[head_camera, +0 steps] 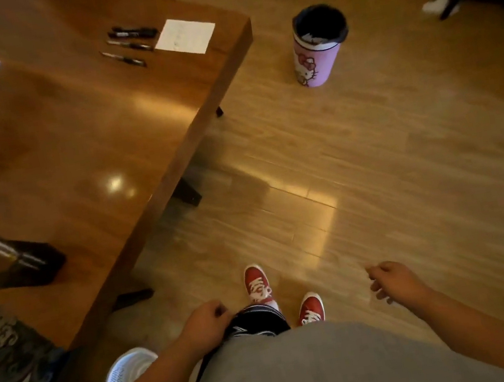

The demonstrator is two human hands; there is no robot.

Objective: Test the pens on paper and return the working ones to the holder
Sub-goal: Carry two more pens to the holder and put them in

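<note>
Letting the left hand (206, 325) and right hand (390, 281) hang low, loosely curled, holding nothing, probably while standing beside the table (70, 137). Finding the pens (128, 45) lying just beside the paper (185, 36) at the far corner, handy for testing, well apart from the holder (18, 264) nearer by.

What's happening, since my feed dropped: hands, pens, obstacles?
Left hand, right hand empty, low. Pens beside paper, far table corner; holder near end. Pink bin on floor, off the table.
</note>
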